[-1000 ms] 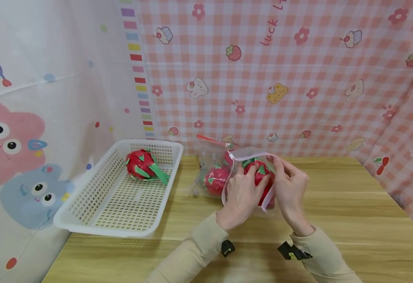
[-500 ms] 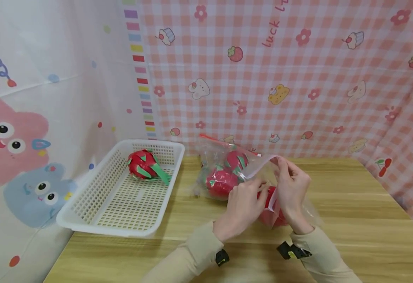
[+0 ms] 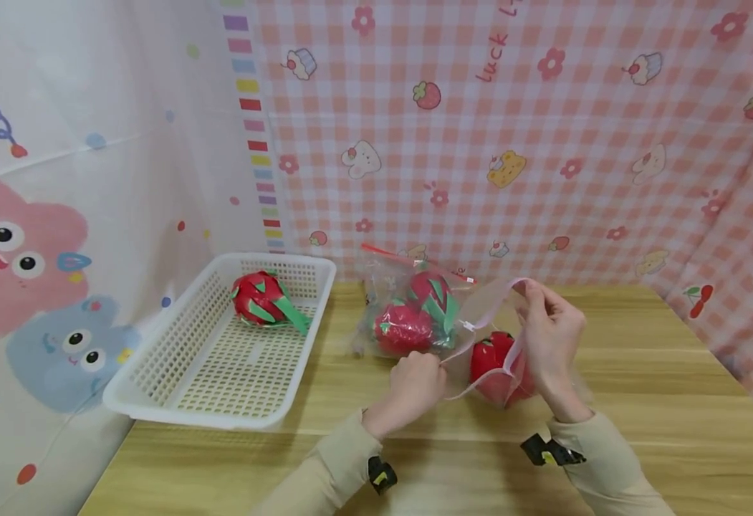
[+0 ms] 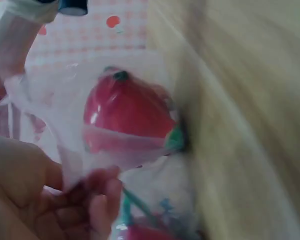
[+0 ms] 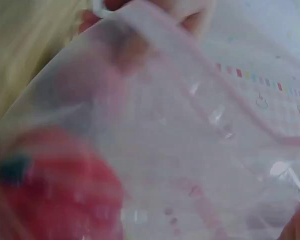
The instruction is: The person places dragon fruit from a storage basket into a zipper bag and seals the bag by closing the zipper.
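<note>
A clear zip bag with a pale pink rim (image 3: 497,307) is stretched between both hands at its mouth. My left hand (image 3: 415,387) pinches one side of the rim, low and near. My right hand (image 3: 552,340) pinches the opposite side, held higher. Inside this bag is a red dragon fruit (image 3: 492,362) with small green tips, resting low near the table. In the left wrist view, the dragon fruit (image 4: 127,110) shows through the film beyond the left fingers. The right wrist view is blurred, with the bag's film (image 5: 155,130) covering most of it.
Behind the left hand stands a second clear zip bag with a red zip strip (image 3: 418,262), with dragon fruits (image 3: 404,330) inside. A white basket (image 3: 321,315) at left holds another dragon fruit (image 3: 258,297). A checked cloth (image 3: 453,143) hangs behind the wooden table (image 3: 634,373).
The left hand has left the fruit, moved down and left, and now grips the bag's rim. The fruit has dropped lower into the bag. The right hand has shifted slightly right.
</note>
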